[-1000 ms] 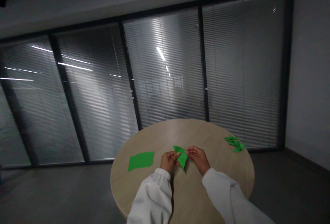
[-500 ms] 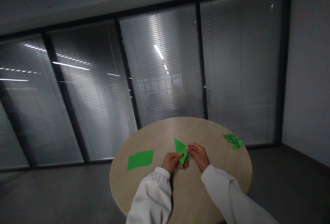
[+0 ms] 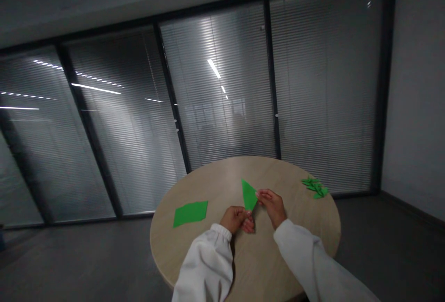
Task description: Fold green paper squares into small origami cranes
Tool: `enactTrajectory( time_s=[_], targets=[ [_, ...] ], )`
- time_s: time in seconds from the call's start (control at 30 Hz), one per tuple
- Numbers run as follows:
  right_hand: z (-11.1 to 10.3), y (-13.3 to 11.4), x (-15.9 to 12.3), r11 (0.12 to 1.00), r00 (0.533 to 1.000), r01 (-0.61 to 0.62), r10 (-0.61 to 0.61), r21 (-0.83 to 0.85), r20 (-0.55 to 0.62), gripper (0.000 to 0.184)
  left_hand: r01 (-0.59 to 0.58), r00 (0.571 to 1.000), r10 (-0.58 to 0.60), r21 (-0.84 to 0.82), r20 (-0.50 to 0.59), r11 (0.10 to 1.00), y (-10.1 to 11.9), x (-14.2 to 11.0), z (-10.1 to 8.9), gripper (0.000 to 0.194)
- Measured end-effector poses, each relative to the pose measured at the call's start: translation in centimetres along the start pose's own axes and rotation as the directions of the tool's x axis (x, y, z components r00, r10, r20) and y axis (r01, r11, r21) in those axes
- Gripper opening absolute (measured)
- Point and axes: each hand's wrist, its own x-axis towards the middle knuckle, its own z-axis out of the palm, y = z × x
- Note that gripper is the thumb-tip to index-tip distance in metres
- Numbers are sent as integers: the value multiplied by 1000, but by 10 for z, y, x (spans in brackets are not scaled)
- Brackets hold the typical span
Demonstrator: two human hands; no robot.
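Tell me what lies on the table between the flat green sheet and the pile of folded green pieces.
In the head view, between the flat green sheet and the pile of folded pieces: both hands, left hand and right hand, holding a folded green triangle.

The room is dim and grainy. Ceiling light strips glare as white streaks on the glass wall (image 3: 215,102), upper left and centre of the frame. The frame edges bow. The round table (image 3: 208,241) looks soft.
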Motion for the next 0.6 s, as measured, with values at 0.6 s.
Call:
enactTrajectory(
  time_s=[0.6],
  targets=[
    [7,14,-8,995,945,-98,103,-32,310,39,-227,866,270,152,-421,962,11,-1,-15,37]
  ],
)
